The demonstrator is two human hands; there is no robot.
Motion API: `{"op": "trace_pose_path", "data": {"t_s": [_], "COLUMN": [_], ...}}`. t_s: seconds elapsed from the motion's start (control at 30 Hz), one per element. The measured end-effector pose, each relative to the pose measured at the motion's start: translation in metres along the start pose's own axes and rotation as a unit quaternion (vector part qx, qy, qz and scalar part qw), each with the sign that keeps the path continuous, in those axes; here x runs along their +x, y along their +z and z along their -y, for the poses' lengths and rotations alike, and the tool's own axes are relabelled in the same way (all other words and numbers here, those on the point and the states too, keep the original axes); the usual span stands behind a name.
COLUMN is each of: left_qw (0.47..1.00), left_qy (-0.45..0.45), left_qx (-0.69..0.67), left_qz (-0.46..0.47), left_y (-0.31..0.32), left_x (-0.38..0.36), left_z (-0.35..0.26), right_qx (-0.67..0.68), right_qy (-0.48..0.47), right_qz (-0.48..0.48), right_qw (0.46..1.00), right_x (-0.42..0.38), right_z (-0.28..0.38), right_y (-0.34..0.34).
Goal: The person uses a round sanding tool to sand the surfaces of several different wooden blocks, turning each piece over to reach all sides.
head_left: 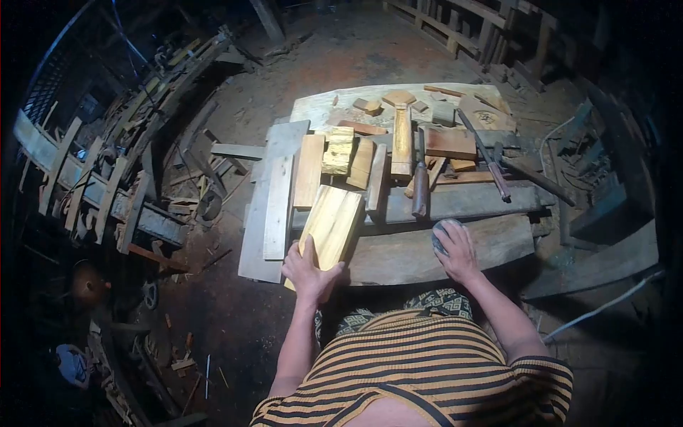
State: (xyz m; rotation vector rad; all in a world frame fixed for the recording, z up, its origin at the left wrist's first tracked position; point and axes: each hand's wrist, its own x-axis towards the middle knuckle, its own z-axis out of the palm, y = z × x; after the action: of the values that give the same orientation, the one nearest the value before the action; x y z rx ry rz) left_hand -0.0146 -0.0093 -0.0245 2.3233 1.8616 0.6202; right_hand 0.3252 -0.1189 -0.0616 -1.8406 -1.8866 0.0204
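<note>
A pale yellow wooden block (333, 217) lies tilted at the near left of the workbench (441, 252). My left hand (311, 272) grips its near end, with thumb and fingers on opposite sides. At the bench's front edge, my right hand (457, 250) is closed over a rounded, dark grey object (446, 232) whose kind I cannot make out. Between the hands, farther back, lies a chisel (420, 192) with its brown handle toward me. Beyond the yellow block are a rough yellow chunk (338, 149) and an upright-looking board piece (308, 171).
More wood pieces cover the bench, including a long block (402, 142) and a reddish block (451, 142). Long-handled tools (487, 160) lie at the right. Scrap timber (114, 192) is piled on the left, and a wooden rail (455, 32) stands behind.
</note>
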Motion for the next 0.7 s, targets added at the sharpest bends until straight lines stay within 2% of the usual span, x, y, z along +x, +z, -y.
{"op": "trace_pose_path", "data": {"t_s": [0.2,0.27,0.43,0.47,0.57,0.7], "left_qw": [1.0,0.999,0.998,0.999,0.997,0.998], "left_qy": [-0.005,-0.038,-0.034,-0.01,-0.058,-0.033], "left_qx": [-0.006,0.022,0.033,0.048,0.031,0.048], "left_qz": [-0.014,0.031,0.039,-0.002,0.049,0.028], "left_y": [0.005,0.002,0.004,0.011,-0.002,0.003], "left_x": [0.019,0.026,0.03,0.032,0.038,0.034], "left_z": [-0.025,-0.038,-0.032,-0.026,-0.034,-0.03], "right_qx": [0.0,-0.002,0.004,-0.001,0.007,0.014], "right_qy": [-0.003,-0.005,-0.009,-0.008,-0.012,-0.002], "right_qz": [-0.003,0.001,-0.006,-0.002,-0.004,0.002], "right_qw": [1.0,1.0,1.0,1.0,1.0,1.0], "right_x": [0.0,0.0,0.0,-0.001,0.001,0.003], "right_z": [0.001,0.0,-0.001,-0.002,-0.002,0.003], "right_y": [-0.002,-0.002,-0.001,-0.001,0.0,-0.003]}}
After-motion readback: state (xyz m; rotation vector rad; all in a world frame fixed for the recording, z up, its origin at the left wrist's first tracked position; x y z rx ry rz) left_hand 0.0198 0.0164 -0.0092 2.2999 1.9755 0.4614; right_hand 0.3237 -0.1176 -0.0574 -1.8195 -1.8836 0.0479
